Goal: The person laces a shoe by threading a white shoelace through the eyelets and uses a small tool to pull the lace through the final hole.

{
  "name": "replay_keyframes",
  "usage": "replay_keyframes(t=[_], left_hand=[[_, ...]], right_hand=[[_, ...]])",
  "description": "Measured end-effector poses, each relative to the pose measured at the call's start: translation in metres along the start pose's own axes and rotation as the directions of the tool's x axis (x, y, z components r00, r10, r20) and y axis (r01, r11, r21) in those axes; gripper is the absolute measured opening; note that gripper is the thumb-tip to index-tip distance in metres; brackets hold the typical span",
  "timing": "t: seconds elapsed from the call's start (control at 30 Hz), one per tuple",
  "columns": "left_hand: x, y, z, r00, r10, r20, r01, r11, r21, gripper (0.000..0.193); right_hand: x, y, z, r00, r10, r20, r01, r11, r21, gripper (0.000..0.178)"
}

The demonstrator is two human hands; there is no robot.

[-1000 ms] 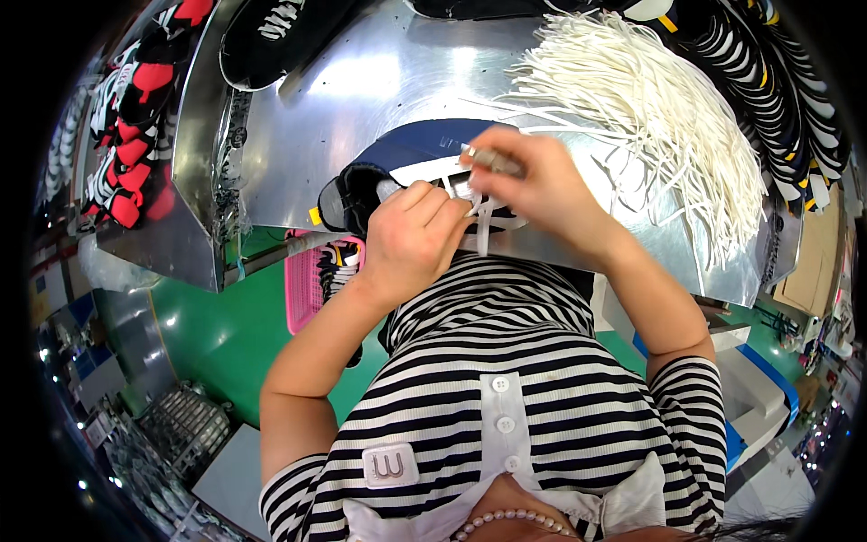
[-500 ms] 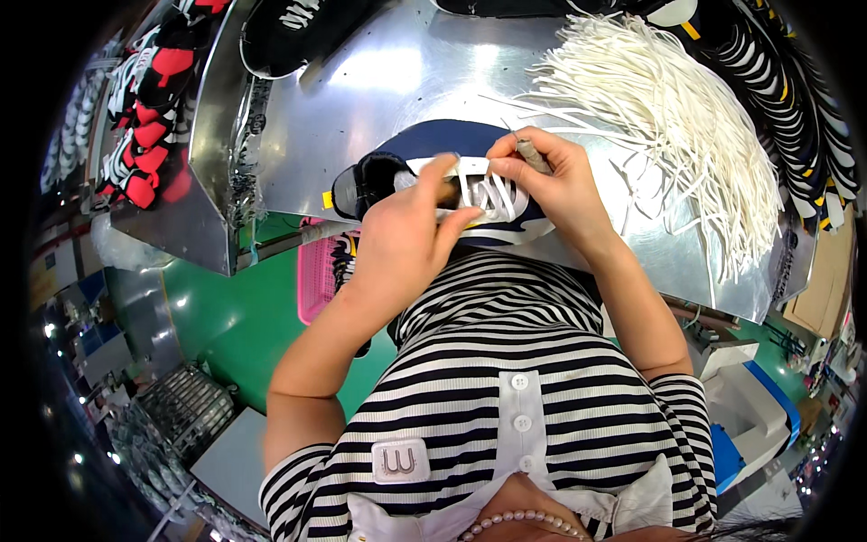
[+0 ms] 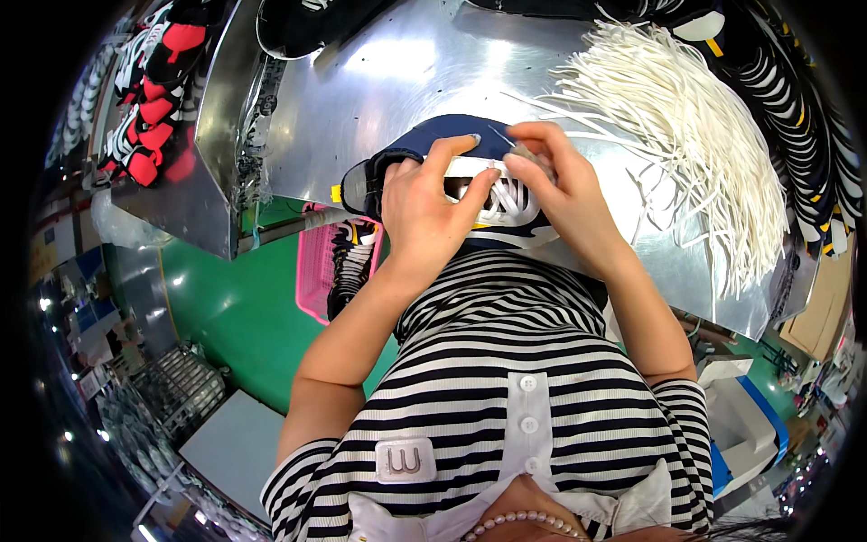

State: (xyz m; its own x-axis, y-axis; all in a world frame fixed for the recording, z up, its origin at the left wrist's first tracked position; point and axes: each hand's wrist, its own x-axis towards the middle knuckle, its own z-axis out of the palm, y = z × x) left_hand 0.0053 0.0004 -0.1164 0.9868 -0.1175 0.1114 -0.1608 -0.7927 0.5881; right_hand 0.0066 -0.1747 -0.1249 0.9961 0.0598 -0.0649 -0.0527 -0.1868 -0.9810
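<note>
A navy and white sneaker upper (image 3: 452, 129) lies sideways on the metal table in front of me, its padded collar to the left. White lace (image 3: 510, 200) is threaded across its right part. My left hand (image 3: 426, 200) grips the upper at the opening, index finger and thumb parted over the white eyelet strip, the other fingers curled and partly hidden. Closed around the handle of a thin metal hook tool (image 3: 540, 164) is my right hand (image 3: 573, 194), above the eyelets. The tool's slim shaft points up and left.
A large pile of white laces (image 3: 673, 154) spreads over the right of the metal table (image 3: 379, 99). Stacked dark uppers (image 3: 795, 117) line the far right; a black shoe piece (image 3: 312, 27) lies at the back. A pink basket (image 3: 312, 280) holding uppers stands below the table's left edge.
My left hand has shifted right and spread its index finger and thumb over the eyelet strip. The hook tool has tilted, its shaft now further left. The view has shifted slightly.
</note>
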Motion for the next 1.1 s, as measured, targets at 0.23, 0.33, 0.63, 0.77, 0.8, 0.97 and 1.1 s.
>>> replay_keyframes(t=[0.23, 0.33, 0.63, 0.77, 0.8, 0.97, 1.1], left_hand=[[-0.003, 0.002, -0.001, 1.0, 0.001, -0.003, -0.002, 1.0, -0.025, 0.04], [-0.004, 0.002, -0.001, 1.0, -0.003, -0.002, 0.003, 1.0, -0.021, 0.041], [-0.009, -0.002, 0.006, 0.988, 0.101, -0.116, -0.11, 0.991, -0.077, 0.035], [-0.009, -0.005, 0.015, 0.972, 0.157, -0.176, -0.187, 0.967, -0.172, 0.03], [-0.011, -0.004, 0.009, 0.994, 0.079, -0.08, -0.09, 0.983, -0.157, 0.031], [-0.009, -0.012, 0.005, 1.0, -0.02, -0.003, 0.018, 0.931, -0.365, 0.036], [-0.002, -0.009, 0.006, 0.99, -0.124, 0.063, 0.139, 0.88, -0.455, 0.043]], right_hand=[[-0.021, -0.01, -0.016, 0.993, -0.04, 0.108, 0.065, 0.969, -0.239, 0.014], [-0.018, -0.01, -0.016, 0.989, -0.096, 0.114, 0.126, 0.947, -0.297, 0.012], [-0.009, -0.012, -0.013, 0.965, -0.168, 0.201, 0.242, 0.864, -0.441, 0.009], [0.012, -0.014, 0.013, 0.945, -0.136, 0.299, 0.298, 0.736, -0.608, 0.014], [0.013, -0.014, 0.014, 0.942, -0.114, 0.317, 0.299, 0.714, -0.633, 0.014], [-0.003, -0.04, -0.033, 0.954, -0.022, 0.298, 0.202, 0.783, -0.588, 0.015], [-0.008, -0.011, -0.033, 0.993, -0.112, -0.037, 0.102, 0.971, -0.215, 0.022]])
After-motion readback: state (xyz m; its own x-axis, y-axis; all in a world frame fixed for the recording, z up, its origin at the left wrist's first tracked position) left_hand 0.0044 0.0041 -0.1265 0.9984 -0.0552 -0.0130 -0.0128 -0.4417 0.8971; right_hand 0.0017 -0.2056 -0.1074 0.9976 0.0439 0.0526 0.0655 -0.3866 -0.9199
